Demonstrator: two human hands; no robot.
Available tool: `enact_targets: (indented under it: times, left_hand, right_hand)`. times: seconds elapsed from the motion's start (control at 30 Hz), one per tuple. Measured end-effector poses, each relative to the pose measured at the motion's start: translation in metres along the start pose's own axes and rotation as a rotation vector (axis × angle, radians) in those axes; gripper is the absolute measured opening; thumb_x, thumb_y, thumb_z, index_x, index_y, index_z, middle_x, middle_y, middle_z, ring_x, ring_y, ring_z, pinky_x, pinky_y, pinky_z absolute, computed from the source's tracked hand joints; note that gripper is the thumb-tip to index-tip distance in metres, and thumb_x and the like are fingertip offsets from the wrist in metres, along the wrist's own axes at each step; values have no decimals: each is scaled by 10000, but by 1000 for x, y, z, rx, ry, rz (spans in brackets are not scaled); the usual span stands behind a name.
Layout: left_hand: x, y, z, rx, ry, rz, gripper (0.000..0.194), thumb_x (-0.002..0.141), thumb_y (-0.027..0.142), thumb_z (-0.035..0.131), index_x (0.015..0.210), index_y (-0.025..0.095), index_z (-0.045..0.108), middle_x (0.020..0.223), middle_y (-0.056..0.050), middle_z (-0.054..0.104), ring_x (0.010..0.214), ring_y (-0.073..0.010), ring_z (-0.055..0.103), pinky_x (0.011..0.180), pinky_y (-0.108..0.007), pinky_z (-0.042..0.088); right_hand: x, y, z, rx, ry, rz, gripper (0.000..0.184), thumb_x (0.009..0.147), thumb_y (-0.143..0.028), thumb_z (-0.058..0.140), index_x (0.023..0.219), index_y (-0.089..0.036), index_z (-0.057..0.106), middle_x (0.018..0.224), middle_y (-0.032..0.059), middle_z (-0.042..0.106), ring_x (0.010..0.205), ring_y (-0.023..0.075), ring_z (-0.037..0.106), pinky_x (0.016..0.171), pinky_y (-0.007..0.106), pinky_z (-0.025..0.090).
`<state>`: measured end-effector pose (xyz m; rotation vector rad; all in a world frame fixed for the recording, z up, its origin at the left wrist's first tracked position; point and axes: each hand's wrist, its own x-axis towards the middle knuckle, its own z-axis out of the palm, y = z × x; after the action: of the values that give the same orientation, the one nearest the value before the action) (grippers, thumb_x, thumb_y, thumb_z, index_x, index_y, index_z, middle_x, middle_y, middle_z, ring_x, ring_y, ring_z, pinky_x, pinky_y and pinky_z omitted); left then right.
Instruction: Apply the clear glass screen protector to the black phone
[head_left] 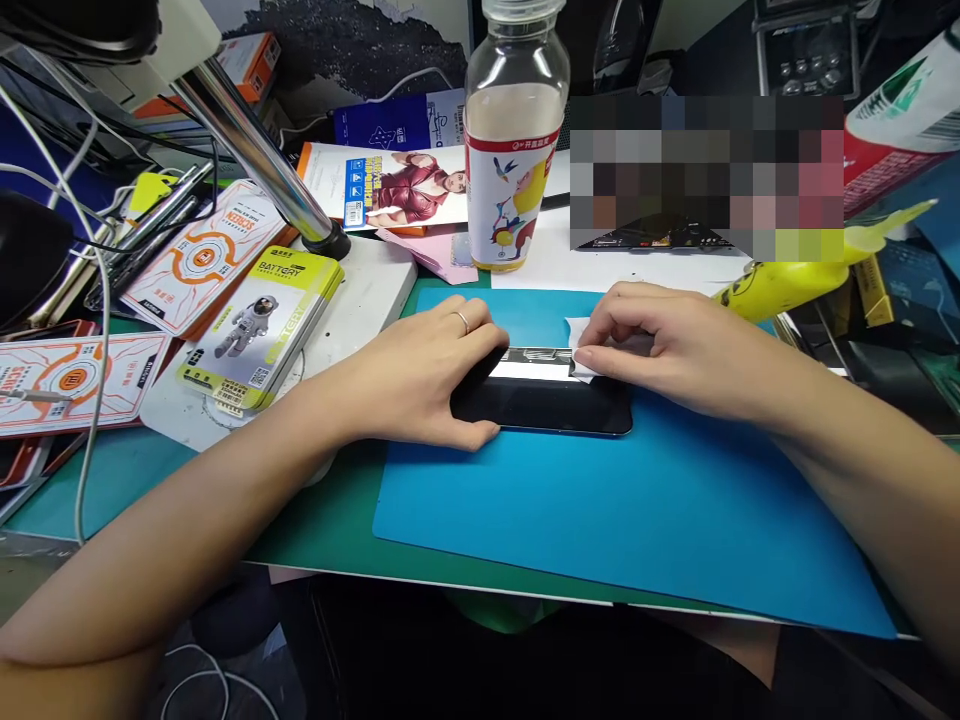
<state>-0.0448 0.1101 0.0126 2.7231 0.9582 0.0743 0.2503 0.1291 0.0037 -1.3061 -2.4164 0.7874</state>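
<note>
A black smartphone (559, 402) lies flat on a blue mat (600, 510), its long side running left to right. My left hand (442, 370) wraps over its left end, thumb along the near edge and fingers at the far edge, with a ring on one finger. In my right hand (652, 335) a small white wipe (579, 335) is pinched, touching the phone's surface towards the far right. A bright reflection lies across the glass there. The phone's left end and part of the wipe are hidden by my hands.
Behind the phone stands a clear bottle (514, 150). To the left lie a yellow battery box (262, 325), several orange-and-white screen boxes (206, 255) and a metal lamp post (255, 150). A yellow squeeze bottle (795, 280) leans at the right. A white cable (101, 300) hangs at the left.
</note>
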Motion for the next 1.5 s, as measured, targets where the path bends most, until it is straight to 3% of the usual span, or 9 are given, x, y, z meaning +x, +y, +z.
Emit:
enact_targets:
  times: [0.5,0.73,1.07,1.27,1.5]
  left_hand:
    - [0,-1,0,0,6,6,587,870,585,721,1242,138,643,1139,-123,612,1075,-320,605,891,-421,537]
    - [0,-1,0,1,-1,-4,563,875,579,719,1243,163,632,1147,-122,620,1077,-318,603,884,-414,540]
    - [0,0,0,-4,-4,-3,582,871,577,725,1249,144,639,1143,-123,614,1080,-320,601,899,-424,536]
    - [-1,0,0,-13,-1,-1,567,879,573,722,1245,149,637,1140,-120,614,1067,-315,602,891,-424,534]
    - [0,0,0,-20,-3,-11,558,872,575,730,1240,167,637,1135,-120,618,1067,-326,603,893,-434,536]
  right_hand:
    - [-1,-2,10,-36,116,-2,292,939,-493,639,796,-246,700,857,75,685,843,269,641,766,418,447]
    - [-3,-1,8,-51,39,-103,310,953,-549,664,942,-254,760,980,97,693,996,311,649,811,440,482]
    - [-3,1,12,-168,204,-149,238,1032,-393,622,894,-238,739,940,91,693,950,287,660,808,442,494]
    - [-4,-6,15,-77,122,-294,238,1023,-428,643,1009,-245,793,995,97,717,994,294,673,868,456,522]
    - [-4,0,7,-109,117,-289,300,1045,-411,602,1006,-264,861,1025,129,722,1005,318,661,879,505,527]
